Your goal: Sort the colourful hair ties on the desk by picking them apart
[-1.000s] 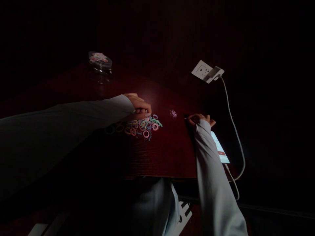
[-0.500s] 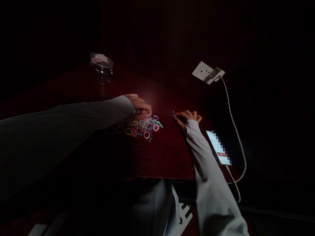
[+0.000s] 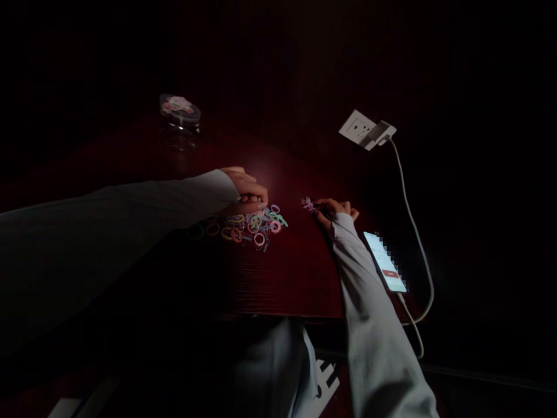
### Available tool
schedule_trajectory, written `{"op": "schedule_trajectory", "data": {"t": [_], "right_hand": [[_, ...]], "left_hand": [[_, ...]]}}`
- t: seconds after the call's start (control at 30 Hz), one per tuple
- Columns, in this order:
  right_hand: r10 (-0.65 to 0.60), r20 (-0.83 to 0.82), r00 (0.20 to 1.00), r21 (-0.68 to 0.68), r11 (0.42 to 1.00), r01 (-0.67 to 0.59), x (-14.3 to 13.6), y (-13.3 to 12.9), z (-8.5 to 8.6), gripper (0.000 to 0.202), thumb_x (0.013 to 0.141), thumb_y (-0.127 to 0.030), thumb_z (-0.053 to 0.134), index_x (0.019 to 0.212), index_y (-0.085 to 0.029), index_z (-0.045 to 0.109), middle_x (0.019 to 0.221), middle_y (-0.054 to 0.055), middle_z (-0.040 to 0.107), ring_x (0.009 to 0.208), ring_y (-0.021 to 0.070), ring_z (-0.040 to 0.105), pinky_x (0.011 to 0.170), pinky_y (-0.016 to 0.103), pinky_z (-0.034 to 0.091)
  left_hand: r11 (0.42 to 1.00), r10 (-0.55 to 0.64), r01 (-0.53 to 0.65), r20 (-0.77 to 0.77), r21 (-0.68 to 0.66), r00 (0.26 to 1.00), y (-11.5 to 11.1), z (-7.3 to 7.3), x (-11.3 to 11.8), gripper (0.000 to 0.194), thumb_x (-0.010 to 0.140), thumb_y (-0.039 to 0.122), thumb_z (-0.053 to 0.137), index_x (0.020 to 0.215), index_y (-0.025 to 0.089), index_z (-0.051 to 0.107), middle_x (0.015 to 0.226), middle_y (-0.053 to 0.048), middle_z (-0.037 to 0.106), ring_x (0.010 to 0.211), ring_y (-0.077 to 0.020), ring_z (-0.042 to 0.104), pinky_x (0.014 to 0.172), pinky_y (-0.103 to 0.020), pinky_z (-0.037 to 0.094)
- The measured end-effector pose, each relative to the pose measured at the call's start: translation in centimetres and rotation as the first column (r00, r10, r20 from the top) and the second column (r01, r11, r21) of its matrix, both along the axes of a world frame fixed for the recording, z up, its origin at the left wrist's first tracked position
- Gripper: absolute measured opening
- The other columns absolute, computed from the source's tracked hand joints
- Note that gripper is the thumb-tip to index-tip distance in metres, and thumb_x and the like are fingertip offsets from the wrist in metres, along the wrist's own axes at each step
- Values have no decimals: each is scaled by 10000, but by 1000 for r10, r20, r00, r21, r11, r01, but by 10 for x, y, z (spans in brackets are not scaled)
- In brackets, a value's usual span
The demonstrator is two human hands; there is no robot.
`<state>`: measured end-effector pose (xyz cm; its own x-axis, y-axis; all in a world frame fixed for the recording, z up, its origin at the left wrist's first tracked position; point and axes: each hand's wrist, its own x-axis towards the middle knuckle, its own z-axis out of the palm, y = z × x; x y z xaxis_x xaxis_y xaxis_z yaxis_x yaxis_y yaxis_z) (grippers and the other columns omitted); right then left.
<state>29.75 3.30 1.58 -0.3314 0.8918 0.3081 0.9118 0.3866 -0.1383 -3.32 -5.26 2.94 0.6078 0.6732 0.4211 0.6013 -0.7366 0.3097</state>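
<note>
Several pastel hair ties (image 3: 259, 238) lie in a loose pile on the dark red wooden table (image 3: 282, 284). My left hand (image 3: 249, 190) is at the pile's far edge, its fingers curled closed. What they hold, if anything, is hidden. To the right of the pile sits a small bunch of purple hair ties (image 3: 308, 204), apart from the rest. My right hand (image 3: 333, 210) is just right of that bunch, thumb and forefinger parted, with no hair tie seen between them.
A clear round jar (image 3: 180, 121) with a pink-patterned lid stands at the back left. On the right lies a lit phone (image 3: 385, 262), its white cable (image 3: 404, 188) running to a charger in the wall socket (image 3: 357, 129). The table's front edge is near my lap.
My right hand has let go of the purple hair ties and drawn back slightly to the right, leaving them on the table. My left hand stays at the pile.
</note>
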Motion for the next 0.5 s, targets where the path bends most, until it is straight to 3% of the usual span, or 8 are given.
{"op": "schedule_trajectory", "data": {"t": [0.1,0.5], "right_hand": [[28,-6,1000,-10,1000,-28,-2,3,-4,310,879,-443,587,1141,-329,705,1025,38,745,1020,293,474,892,435,230],[-74,-11,997,52,996,74,0,11,-9,295,925,-485,546,1045,-308,748,957,47,702,996,279,469,898,439,220]], "left_hand": [[1000,-10,10,-12,-15,1000,0,1,-1,284,994,361,444,943,233,692,751,48,675,731,-100,611,851,-276,368],[1000,-15,15,-5,-26,1000,1,0,-2,330,1000,409,434,974,253,723,757,50,678,737,-96,614,863,-267,365]]}}
